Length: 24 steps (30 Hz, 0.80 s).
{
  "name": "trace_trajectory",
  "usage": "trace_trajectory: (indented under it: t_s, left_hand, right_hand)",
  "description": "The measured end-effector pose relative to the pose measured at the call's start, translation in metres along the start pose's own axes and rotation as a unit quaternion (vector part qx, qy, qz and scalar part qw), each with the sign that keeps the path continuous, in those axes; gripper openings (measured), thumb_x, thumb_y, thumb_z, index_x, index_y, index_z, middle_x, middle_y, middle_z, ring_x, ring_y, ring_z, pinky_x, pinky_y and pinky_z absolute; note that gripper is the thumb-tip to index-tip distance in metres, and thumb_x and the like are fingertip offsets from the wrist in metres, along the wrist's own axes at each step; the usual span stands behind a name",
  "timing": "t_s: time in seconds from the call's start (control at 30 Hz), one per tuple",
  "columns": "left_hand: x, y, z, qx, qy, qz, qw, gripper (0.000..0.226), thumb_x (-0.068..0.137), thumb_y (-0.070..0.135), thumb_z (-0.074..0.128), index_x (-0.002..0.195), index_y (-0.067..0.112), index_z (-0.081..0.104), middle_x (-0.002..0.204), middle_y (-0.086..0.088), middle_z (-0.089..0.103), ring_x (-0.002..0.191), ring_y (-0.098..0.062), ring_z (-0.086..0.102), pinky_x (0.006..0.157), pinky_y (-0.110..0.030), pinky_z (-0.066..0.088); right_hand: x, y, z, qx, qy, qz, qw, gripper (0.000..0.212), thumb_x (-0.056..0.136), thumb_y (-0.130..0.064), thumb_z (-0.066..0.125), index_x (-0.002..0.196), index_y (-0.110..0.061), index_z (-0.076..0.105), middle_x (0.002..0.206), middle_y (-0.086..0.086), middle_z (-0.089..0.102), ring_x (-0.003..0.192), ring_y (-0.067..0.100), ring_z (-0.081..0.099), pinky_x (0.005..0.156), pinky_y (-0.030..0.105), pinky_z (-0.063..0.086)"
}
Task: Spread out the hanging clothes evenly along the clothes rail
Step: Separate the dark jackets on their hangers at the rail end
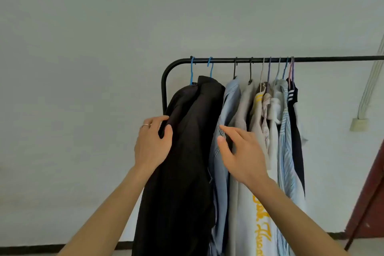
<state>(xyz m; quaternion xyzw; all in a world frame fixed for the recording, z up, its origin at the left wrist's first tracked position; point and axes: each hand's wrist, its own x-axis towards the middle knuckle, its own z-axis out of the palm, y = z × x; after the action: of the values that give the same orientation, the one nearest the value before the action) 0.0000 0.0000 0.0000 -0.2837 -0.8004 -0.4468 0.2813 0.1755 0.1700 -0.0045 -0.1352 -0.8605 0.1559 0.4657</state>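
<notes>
Your left hand (152,144) grips the black jacket (187,151) at nine o'clock; your right hand (242,153), fingers loose, parts the denim shirt (223,162) — making a gap.

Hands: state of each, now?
Left hand: closed on the black jacket edge.
Right hand: open, fingers on the light-blue denim shirt, gripping nothing.

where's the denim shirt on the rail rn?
Head view: the light blue denim shirt hangs third from the rail's left bend, between the black jacket and a beige garment, with the right hand against it.
</notes>
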Motion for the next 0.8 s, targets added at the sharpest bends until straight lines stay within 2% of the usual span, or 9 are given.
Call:
trace_trajectory:
  t_s: [0.07, 0.13, 0.2, 0.27, 0.4, 0.53, 0.63, 0.7, 0.8]
  left_hand:
    - [0.012, -0.003, 0.001, -0.012, -0.039, -0.053, 0.998, 0.044, 0.089, 0.057, 0.041, 0.131, 0.046, 0.044, 0.139, 0.007, 0.045, 0.1, -0.007, 0.052, 0.081, -0.032, 0.046]
    - [0.026, -0.01, 0.004, -0.015, -0.089, -0.086, 0.992, 0.052, 0.088, 0.058, 0.044, 0.137, 0.046, 0.038, 0.146, 0.002, 0.041, 0.107, -0.016, 0.058, 0.088, -0.038, 0.048]
    - [0.037, -0.014, 0.008, -0.016, -0.126, -0.075, 0.989, 0.054, 0.088, 0.056, 0.048, 0.139, 0.049, 0.035, 0.148, 0.0, 0.039, 0.113, -0.023, 0.059, 0.088, -0.037, 0.046]
    - [0.047, -0.016, 0.011, -0.015, -0.155, -0.046, 0.987, 0.055, 0.088, 0.053, 0.049, 0.14, 0.05, 0.033, 0.147, -0.001, 0.042, 0.117, -0.023, 0.057, 0.088, -0.035, 0.043]
    - [0.067, -0.018, 0.018, 0.0, -0.178, -0.022, 0.984, 0.06, 0.091, 0.05, 0.05, 0.147, 0.038, 0.031, 0.145, 0.001, 0.05, 0.126, -0.025, 0.054, 0.094, -0.038, 0.045]
    - [0.084, -0.019, 0.023, 0.04, -0.211, -0.013, 0.976, 0.065, 0.09, 0.055, 0.048, 0.148, 0.034, 0.029, 0.141, -0.002, 0.055, 0.115, -0.026, 0.06, 0.084, -0.035, 0.049]
    - [0.091, -0.008, 0.026, 0.024, -0.236, -0.034, 0.971, 0.07, 0.087, 0.06, 0.047, 0.149, 0.035, 0.025, 0.115, 0.002, 0.062, 0.077, -0.022, 0.07, 0.05, -0.024, 0.052]
    - [0.093, 0.001, 0.031, -0.011, -0.253, -0.045, 0.966, 0.067, 0.085, 0.056, 0.049, 0.145, 0.037, 0.027, 0.093, 0.01, 0.058, 0.059, -0.017, 0.065, 0.035, -0.02, 0.046]
    - [0.094, 0.014, 0.043, -0.026, -0.26, -0.06, 0.964, 0.063, 0.081, 0.049, 0.052, 0.138, 0.03, 0.034, 0.091, 0.008, 0.06, 0.068, -0.016, 0.063, 0.046, -0.029, 0.052]
  right_hand:
    - [0.012, -0.009, 0.005, 0.054, -0.033, 0.024, 0.998, 0.048, 0.093, -0.056, 0.04, 0.136, -0.038, 0.052, 0.13, -0.015, 0.058, 0.12, 0.007, 0.05, 0.096, 0.024, 0.04]
    - [0.026, -0.019, 0.014, 0.1, -0.077, 0.044, 0.991, 0.051, 0.092, -0.058, 0.041, 0.14, -0.042, 0.046, 0.133, -0.015, 0.055, 0.116, 0.004, 0.054, 0.095, 0.027, 0.045]
    - [0.041, -0.031, 0.025, 0.123, -0.113, 0.057, 0.984, 0.054, 0.091, -0.061, 0.042, 0.143, -0.047, 0.038, 0.139, -0.014, 0.05, 0.112, 0.004, 0.057, 0.095, 0.032, 0.048]
    - [0.057, -0.04, 0.036, 0.135, -0.146, 0.071, 0.977, 0.058, 0.089, -0.064, 0.04, 0.145, -0.049, 0.031, 0.147, -0.01, 0.043, 0.122, 0.011, 0.053, 0.1, 0.039, 0.046]
    - [0.09, -0.051, 0.056, 0.063, -0.184, 0.127, 0.973, 0.081, 0.086, -0.069, 0.043, 0.154, -0.034, 0.015, 0.153, 0.007, 0.036, 0.132, 0.027, 0.044, 0.103, 0.043, 0.039]
    - [0.114, -0.058, 0.061, 0.03, -0.187, 0.187, 0.964, 0.095, 0.08, -0.062, 0.052, 0.155, -0.025, 0.008, 0.148, 0.013, 0.039, 0.126, 0.034, 0.048, 0.092, 0.043, 0.045]
    - [0.124, -0.057, 0.057, -0.03, -0.173, 0.191, 0.966, 0.093, 0.08, -0.048, 0.05, 0.155, -0.021, 0.004, 0.143, 0.016, 0.041, 0.119, 0.038, 0.049, 0.076, 0.039, 0.04]
    - [0.127, -0.054, 0.053, -0.061, -0.168, 0.203, 0.963, 0.089, 0.08, -0.043, 0.049, 0.154, -0.016, 0.009, 0.142, 0.017, 0.041, 0.119, 0.04, 0.049, 0.074, 0.039, 0.038]
    - [0.128, -0.05, 0.046, -0.086, -0.167, 0.215, 0.958, 0.065, 0.081, -0.039, 0.05, 0.136, -0.01, 0.033, 0.128, 0.015, 0.049, 0.106, 0.036, 0.053, 0.071, 0.039, 0.04]
